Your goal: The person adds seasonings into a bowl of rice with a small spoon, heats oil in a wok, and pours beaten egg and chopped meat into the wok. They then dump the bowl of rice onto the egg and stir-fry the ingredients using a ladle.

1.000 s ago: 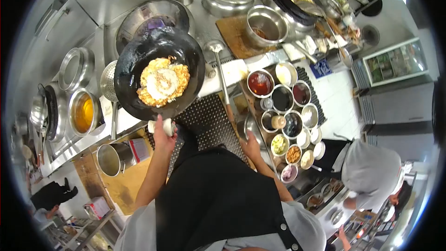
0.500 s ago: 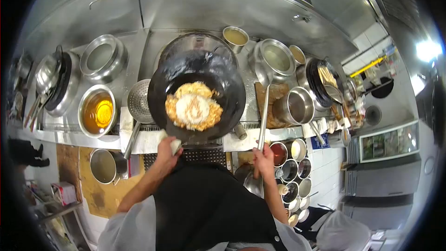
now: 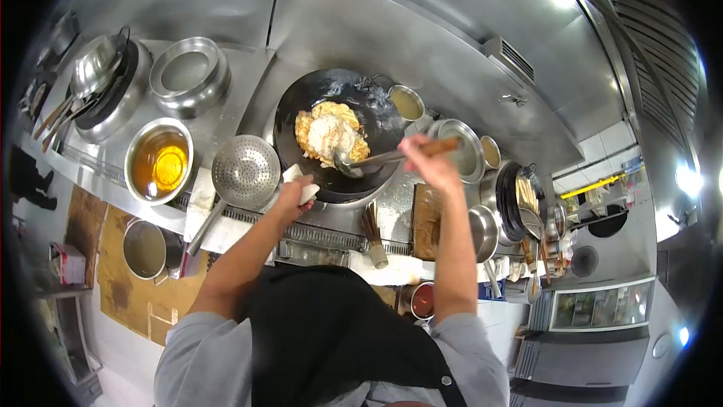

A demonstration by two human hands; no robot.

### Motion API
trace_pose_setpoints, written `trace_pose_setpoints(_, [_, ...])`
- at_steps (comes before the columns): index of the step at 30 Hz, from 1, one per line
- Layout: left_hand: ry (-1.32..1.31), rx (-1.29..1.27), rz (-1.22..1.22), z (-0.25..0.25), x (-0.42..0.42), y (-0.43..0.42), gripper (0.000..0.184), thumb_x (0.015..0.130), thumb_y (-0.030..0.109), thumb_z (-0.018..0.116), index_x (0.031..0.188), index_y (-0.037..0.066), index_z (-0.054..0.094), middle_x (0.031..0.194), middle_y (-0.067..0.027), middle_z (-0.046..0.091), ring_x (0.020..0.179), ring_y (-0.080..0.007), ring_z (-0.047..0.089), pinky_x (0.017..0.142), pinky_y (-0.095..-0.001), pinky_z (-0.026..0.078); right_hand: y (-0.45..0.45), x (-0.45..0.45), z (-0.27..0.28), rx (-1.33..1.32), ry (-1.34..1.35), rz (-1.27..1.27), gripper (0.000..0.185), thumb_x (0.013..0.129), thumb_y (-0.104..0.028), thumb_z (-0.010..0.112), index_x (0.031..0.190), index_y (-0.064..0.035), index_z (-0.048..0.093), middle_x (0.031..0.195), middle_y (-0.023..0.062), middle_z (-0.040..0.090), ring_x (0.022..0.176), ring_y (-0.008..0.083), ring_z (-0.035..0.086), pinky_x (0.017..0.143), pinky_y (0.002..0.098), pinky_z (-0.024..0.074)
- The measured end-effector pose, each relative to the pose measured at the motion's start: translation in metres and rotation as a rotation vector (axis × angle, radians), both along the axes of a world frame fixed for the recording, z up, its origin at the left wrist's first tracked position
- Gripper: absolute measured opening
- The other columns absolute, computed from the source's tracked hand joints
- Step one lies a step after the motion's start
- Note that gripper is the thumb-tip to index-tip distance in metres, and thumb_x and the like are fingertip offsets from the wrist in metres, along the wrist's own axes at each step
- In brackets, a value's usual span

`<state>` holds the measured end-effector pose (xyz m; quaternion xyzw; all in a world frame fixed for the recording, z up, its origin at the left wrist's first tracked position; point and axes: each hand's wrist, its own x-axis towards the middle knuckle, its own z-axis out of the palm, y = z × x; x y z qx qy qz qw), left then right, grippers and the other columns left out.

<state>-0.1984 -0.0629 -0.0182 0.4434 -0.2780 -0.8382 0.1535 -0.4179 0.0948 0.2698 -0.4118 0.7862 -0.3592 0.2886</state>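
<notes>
Around the near edge of a black wok [image 3: 382,119] is a folded white cloth [image 3: 309,192], gripped by my left hand [image 3: 288,200]. Browned yellow food [image 3: 335,112], perhaps egg, lies in the wok with a white mound that looks like rice [image 3: 329,136] on it. My right hand [image 3: 431,164] is closed on the long handle of a metal ladle [image 3: 348,166], whose wooden end sticks out to the right. The ladle's bowl touches the near right side of the food. Left of my left hand rests a perforated skimmer [image 3: 245,171].
A bowl of yellow oil [image 3: 160,162] and a lidded-looking metal pot [image 3: 188,76] stand at left. A bamboo brush [image 3: 374,237] lies on the near ledge. Right of the wok are a wooden board [image 3: 427,222], a saucepan [image 3: 482,232] and several metal containers.
My right hand has swung the ladle up and over the wok, bringing its bowl down onto the food. The wok has tilted and settled back on the burner, and the view has turned.
</notes>
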Motion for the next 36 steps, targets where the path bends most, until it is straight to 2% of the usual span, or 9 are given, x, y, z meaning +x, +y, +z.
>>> trace_pose_setpoints(2, [-0.001,0.131,0.062,0.024,0.008,-0.009,0.023,0.086,0.026,0.068,0.097,0.006,0.062,0.074,-0.0098,0.064,0.048,-0.0203,0.057,0.039,-0.0317,0.046,-0.022,-0.033,-0.004,-0.246,0.36,-0.103,0.048,0.099,-0.055,0.059,0.09,-0.0071,0.063,0.075,0.0053,0.062,0.079,0.0268,0.067,0.079,0.0435,0.055])
trace_pose_setpoints(3, [-0.06,0.123,0.121,0.034,0.005,-0.01,0.023,0.087,0.027,0.067,0.096,0.007,0.062,0.074,-0.0093,0.064,0.048,-0.0201,0.056,0.039,-0.0313,0.045,-0.041,-0.031,0.009,-0.533,-0.294,-0.322,0.041,0.098,-0.047,0.066,0.086,-0.0091,0.059,0.066,0.0016,0.054,0.072,0.0217,0.063,0.071,0.0396,0.0539])
trace_pose_setpoints(8, [-0.156,-0.075,0.034,0.019,-0.003,0.004,0.021,0.086,0.022,0.066,0.086,0.001,0.065,0.07,-0.0109,0.065,0.047,-0.0194,0.057,0.038,-0.032,0.041,-0.047,-0.014,0.1,-1.014,-0.252,-0.22,0.05,0.102,-0.045,0.062,0.067,-0.0129,0.046,0.055,-0.0015,0.038,0.048,0.0153,0.046,0.047,0.0316,0.0402])
trace_pose_setpoints(12, [-0.071,-0.1,0.099,0.028,-0.005,0.03,0.019,0.087,0.017,0.064,0.087,-0.002,0.065,0.071,-0.013,0.066,0.048,-0.0195,0.057,0.038,-0.0321,0.041,-0.095,0.005,0.002,-0.836,-0.012,-0.552,0.045,0.105,-0.037,0.058,0.069,-0.0102,0.05,0.053,0.001,0.044,0.045,0.0144,0.046,0.046,0.0299,0.041])
trace_pose_setpoints(14, [-0.05,-0.113,0.127,0.024,-0.007,0.029,0.02,0.086,0.017,0.065,0.088,-0.003,0.066,0.071,-0.013,0.066,0.048,-0.0195,0.058,0.038,-0.032,0.042,-0.123,-0.017,-0.064,-0.881,-0.302,-0.087,0.039,0.104,-0.033,0.059,0.074,-0.0085,0.053,0.054,0.0037,0.052,0.046,0.0142,0.05,0.046,0.0305,0.0419])
trace_pose_setpoints(19, [-0.119,-0.136,0.093,0.026,-0.004,0.03,0.021,0.086,0.017,0.064,0.089,-0.004,0.065,0.074,-0.0138,0.068,0.05,-0.019,0.058,0.04,-0.0318,0.045,-0.08,0.012,0.025,-1.194,-0.395,-0.01,0.035,0.102,-0.02,0.06,0.071,-0.0069,0.05,0.058,0.0039,0.052,0.05,0.0145,0.052,0.046,0.0286,0.0406])
trace_pose_setpoints(23, [-0.099,-0.146,0.103,0.032,-0.002,0.032,0.02,0.087,0.016,0.063,0.089,-0.003,0.064,0.071,-0.0124,0.066,0.048,-0.0182,0.056,0.039,-0.0312,0.042,-0.125,0.033,-0.067,-0.966,-0.324,-0.062,0.036,0.104,-0.024,0.06,0.074,-0.011,0.045,0.055,-0.0013,0.038,0.045,0.0118,0.041,0.043,0.0299,0.0366])
trace_pose_setpoints(30, [-0.064,-0.167,0.111,0.033,-0.003,0.029,0.018,0.088,0.016,0.061,0.089,-0.002,0.063,0.069,-0.0106,0.064,0.046,-0.0175,0.054,0.039,-0.0312,0.039,-0.109,0.014,-0.02,-1.257,-0.184,-0.07,0.041,0.106,-0.02,0.055,0.067,-0.0101,0.046,0.053,0.0017,0.046,0.045,0.0127,0.045,0.044,0.0291,0.0381])
trace_pose_setpoints(36, [-0.079,-0.163,0.069,0.041,0.002,0.024,0.017,0.088,0.015,0.062,0.089,-0.002,0.063,0.069,-0.0112,0.064,0.046,-0.0179,0.054,0.039,-0.0316,0.04,-0.104,0.028,-0.019,-0.848,-0.102,-0.177,0.035,0.102,-0.015,0.061,0.069,-0.0076,0.053,0.057,-0.0015,0.052,0.047,0.0087,0.046,0.048,0.0264,0.0386])
